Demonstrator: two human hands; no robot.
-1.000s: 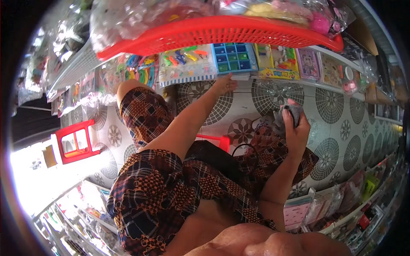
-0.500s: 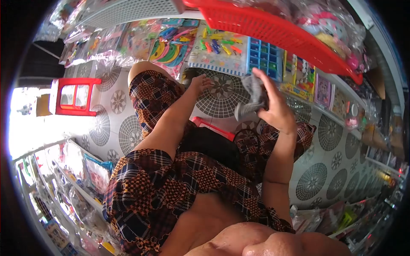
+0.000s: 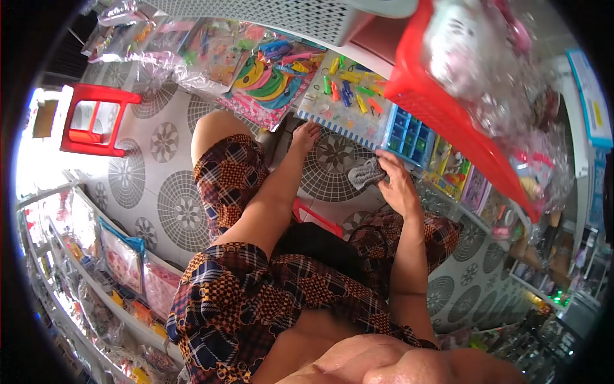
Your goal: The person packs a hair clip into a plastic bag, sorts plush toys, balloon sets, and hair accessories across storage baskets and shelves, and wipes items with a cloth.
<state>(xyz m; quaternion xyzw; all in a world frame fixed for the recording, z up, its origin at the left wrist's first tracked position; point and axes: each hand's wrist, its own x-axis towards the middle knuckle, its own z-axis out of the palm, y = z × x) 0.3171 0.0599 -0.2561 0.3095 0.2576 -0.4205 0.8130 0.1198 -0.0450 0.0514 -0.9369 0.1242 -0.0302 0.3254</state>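
My right hand (image 3: 401, 190) is closed on a bunched grey cloth (image 3: 366, 173), held above the patterned floor in front of my right knee. Close beyond it lies a blue compartment box (image 3: 409, 137) with small items inside. My left hand (image 3: 306, 135) hangs past my left knee with its fingers loosely stretched, holding nothing. Nearest to it is a clear bag of small colourful pieces (image 3: 348, 102) with a blue-striped edge. To the left of that bag are packs with yellow, pink and green rings (image 3: 265, 83).
A red plastic basket (image 3: 448, 121) overhangs the goods at upper right, full of wrapped plush toys (image 3: 457, 48). Beside it is a grey perforated basket (image 3: 281, 19). One red stool (image 3: 96, 120) stands at the left. Shelves of packaged goods (image 3: 121, 256) line the lower left.
The grey cloth has gone from loose and spread to bunched in my right hand, which has lowered a little. The view has turned, so the red basket appears steeper.
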